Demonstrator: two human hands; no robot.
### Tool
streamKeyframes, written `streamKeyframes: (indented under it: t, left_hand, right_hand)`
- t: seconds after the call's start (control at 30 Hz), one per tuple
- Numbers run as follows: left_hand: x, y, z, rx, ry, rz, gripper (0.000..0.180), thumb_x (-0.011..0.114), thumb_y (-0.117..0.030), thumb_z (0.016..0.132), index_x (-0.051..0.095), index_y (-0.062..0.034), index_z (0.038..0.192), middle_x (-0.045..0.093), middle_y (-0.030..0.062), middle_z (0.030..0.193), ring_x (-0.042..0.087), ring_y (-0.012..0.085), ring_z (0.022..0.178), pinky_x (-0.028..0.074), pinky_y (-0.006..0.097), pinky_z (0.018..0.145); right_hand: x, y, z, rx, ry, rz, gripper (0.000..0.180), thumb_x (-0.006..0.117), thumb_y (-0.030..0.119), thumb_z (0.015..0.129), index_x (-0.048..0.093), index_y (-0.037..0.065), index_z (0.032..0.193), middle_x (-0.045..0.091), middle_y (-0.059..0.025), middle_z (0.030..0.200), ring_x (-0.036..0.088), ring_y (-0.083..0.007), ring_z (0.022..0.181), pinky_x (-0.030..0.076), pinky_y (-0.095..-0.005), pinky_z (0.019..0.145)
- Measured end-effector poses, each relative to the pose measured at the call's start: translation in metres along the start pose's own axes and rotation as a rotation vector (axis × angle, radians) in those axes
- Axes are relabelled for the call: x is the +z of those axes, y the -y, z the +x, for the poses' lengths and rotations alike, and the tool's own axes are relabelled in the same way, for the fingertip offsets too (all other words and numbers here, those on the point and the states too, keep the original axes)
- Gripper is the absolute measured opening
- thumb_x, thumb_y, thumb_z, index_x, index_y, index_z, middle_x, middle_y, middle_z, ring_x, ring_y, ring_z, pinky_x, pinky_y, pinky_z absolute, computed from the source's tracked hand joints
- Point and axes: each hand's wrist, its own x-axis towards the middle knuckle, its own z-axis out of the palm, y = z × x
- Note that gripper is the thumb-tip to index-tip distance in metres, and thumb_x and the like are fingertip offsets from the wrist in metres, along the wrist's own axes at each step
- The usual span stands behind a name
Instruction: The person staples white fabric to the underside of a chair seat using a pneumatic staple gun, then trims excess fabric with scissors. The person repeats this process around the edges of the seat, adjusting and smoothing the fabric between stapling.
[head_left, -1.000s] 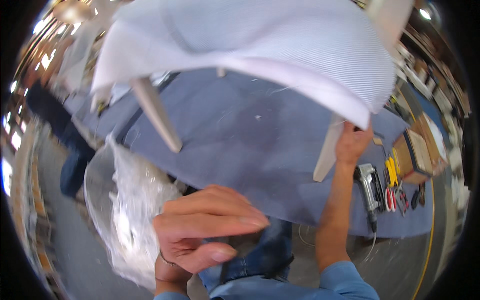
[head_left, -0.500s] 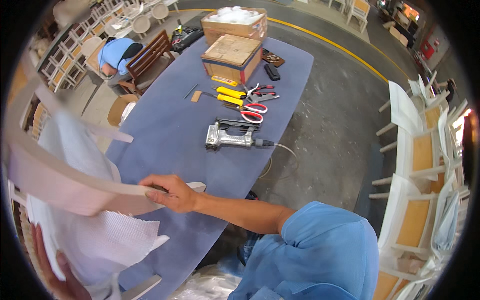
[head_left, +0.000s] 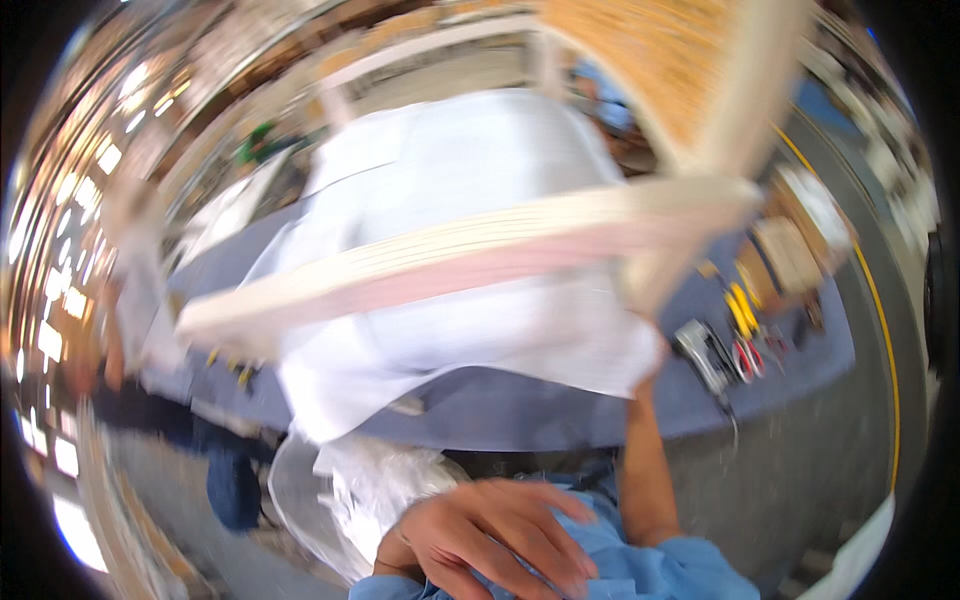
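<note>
A pale wooden chair frame [head_left: 480, 240], blurred by motion, stands in front of me on the blue-grey table. White fabric [head_left: 460, 150] covers its seat and hangs loose over the near side. Its back has a tan board panel [head_left: 650, 50] at the upper right. My right hand [head_left: 652, 352] reaches up to the chair's near right corner; fabric and blur hide most of its fingers. My left hand [head_left: 505, 540] is held close to my blue shirt, away from the chair, with its fingers extended and nothing in them.
On the table [head_left: 520, 410] at the right lie a silver staple gun [head_left: 706, 355] with a hose, red-handled scissors [head_left: 745, 360] and yellow-handled tools [head_left: 742, 308], near boxes [head_left: 785, 255]. A clear plastic bag [head_left: 380, 490] is below. Another person [head_left: 145, 290] appears blurred at the left.
My view has swung left, and the chair now appears in the middle. My left hand has come off the chair to my front. My right hand is now by the chair's near right corner.
</note>
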Motion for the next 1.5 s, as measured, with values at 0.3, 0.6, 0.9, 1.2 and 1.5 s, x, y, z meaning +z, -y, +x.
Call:
streamKeyframes:
  t: [0.3,0.6,0.9,1.2,1.5]
  left_hand:
    - [0.033,-0.073,-0.076,0.137,-0.298,0.081,0.020,0.072,-0.021,0.096,0.074,-0.0043,0.085,0.075,0.0108,0.097,0.071,0.0252,0.091,0.052,0.041,0.083]
    - [0.008,-0.130,-0.077,0.504,-0.660,0.371,0.011,0.078,-0.010,0.086,0.072,-0.0008,0.082,0.074,0.0120,0.089,0.068,0.0241,0.075,0.047,0.039,0.072]
    - [0.009,-0.118,-0.044,0.721,-0.491,0.247,0.017,0.080,-0.011,0.087,0.071,-0.0013,0.077,0.071,0.0117,0.082,0.067,0.0226,0.073,0.051,0.036,0.065]
    - [0.001,-0.103,-0.025,0.573,-0.266,-0.058,0.017,0.077,-0.011,0.089,0.073,0.0052,0.084,0.072,0.0186,0.087,0.071,0.0246,0.077,0.052,0.034,0.065]
    - [-0.021,-0.082,-0.008,0.482,-0.070,-0.018,0.023,0.078,-0.020,0.090,0.074,0.0025,0.093,0.073,0.0190,0.102,0.071,0.0271,0.086,0.051,0.038,0.078]
  right_hand:
    - [0.016,0.001,0.003,0.053,-0.081,-0.020,0.037,0.049,0.027,0.100,0.071,-0.001,0.112,0.072,-0.0122,0.107,0.068,-0.0252,0.100,0.053,-0.0378,0.088]
    - [0.026,-0.007,-0.003,0.066,-0.054,-0.065,0.038,0.048,0.028,0.102,0.067,-0.001,0.117,0.071,-0.0121,0.112,0.067,-0.0257,0.103,0.053,-0.0381,0.091]
    - [0.029,-0.005,-0.006,0.060,-0.089,-0.041,0.039,0.046,0.030,0.105,0.064,0.000,0.122,0.070,-0.0119,0.116,0.066,-0.0262,0.106,0.053,-0.0384,0.093]
    - [0.007,-0.012,-0.013,0.140,-0.070,0.031,0.041,0.044,0.032,0.107,0.061,0.000,0.127,0.068,-0.0117,0.121,0.065,-0.0267,0.108,0.052,-0.0388,0.095]
    - [-0.044,-0.037,-0.027,0.363,-0.060,0.312,0.043,0.043,0.034,0.110,0.057,0.000,0.132,0.067,-0.0115,0.125,0.064,-0.0272,0.111,0.052,-0.0391,0.097]
